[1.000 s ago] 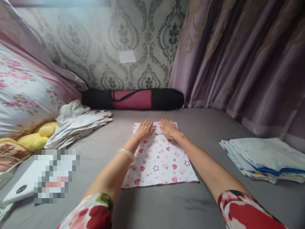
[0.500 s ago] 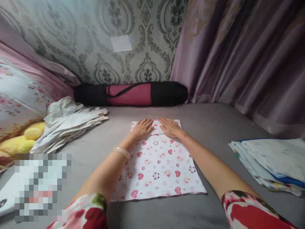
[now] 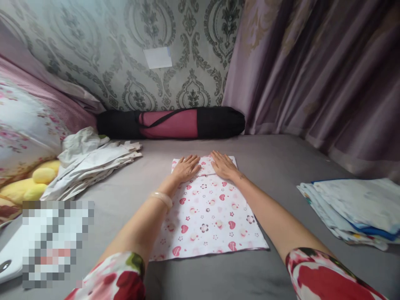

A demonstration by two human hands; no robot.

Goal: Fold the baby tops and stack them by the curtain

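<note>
A white cloth (image 3: 206,216) printed with red hearts and small flowers lies flat in front of me, its far end folded over toward me in a narrow flap. My left hand (image 3: 186,168) rests palm down on the left part of that flap, fingers stretched out. On the flap's right part lies my right hand (image 3: 223,166), also flat, with its fingers pointing away from me. Neither hand grips anything. Whether the cloth is a garment I cannot tell.
The grey sheet (image 3: 268,154) spreads under everything. A black and pink roll bag (image 3: 168,123) lies along the wall. At left are crumpled white cloths (image 3: 93,162), a yellow plush thing (image 3: 43,175) and a partly blurred white object (image 3: 12,246). Folded cloths (image 3: 359,204) are stacked at right.
My right hand has shifted slightly away from me on the folded flap. My left hand stays in nearly the same place, and the cloth looks the same.
</note>
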